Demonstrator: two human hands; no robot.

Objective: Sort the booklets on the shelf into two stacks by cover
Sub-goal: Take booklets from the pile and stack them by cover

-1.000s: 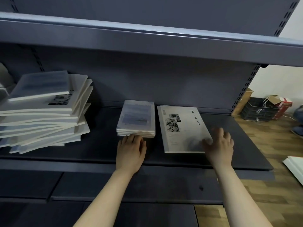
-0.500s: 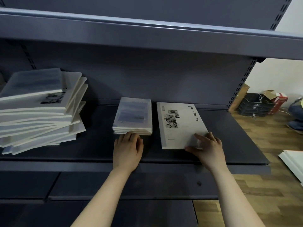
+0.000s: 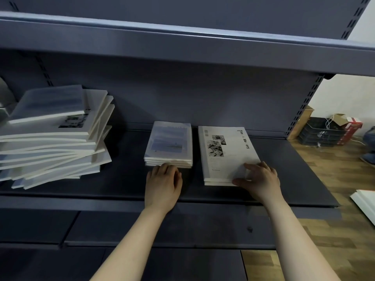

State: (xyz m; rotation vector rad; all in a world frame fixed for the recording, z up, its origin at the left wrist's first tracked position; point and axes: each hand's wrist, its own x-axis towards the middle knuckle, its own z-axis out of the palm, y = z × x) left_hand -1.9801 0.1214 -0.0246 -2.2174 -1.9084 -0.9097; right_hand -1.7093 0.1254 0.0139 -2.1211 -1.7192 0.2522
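Observation:
On the dark shelf (image 3: 294, 179) lie two neat stacks side by side. The small stack of blue-cover booklets (image 3: 169, 145) sits in the middle; my left hand (image 3: 163, 184) rests flat on the shelf with its fingertips against that stack's near edge. To its right lies the low stack of larger white-cover booklets (image 3: 223, 151) with photos and black lettering. My right hand (image 3: 258, 179) lies on its near right corner, fingers spread on the cover and thumb along the front edge. A tall untidy pile of mixed booklets (image 3: 52, 134) stands at the left.
An upper shelf (image 3: 182, 39) overhangs the work area. Lower shelves (image 3: 142, 226) jut out below. To the right is wooden floor (image 3: 334, 230) with a black crate (image 3: 322, 131), cardboard boxes and a white board (image 3: 365, 201).
My right hand has slid left from the shelf beside the white stack onto its near right corner. My left hand has stayed at the blue stack's front edge.

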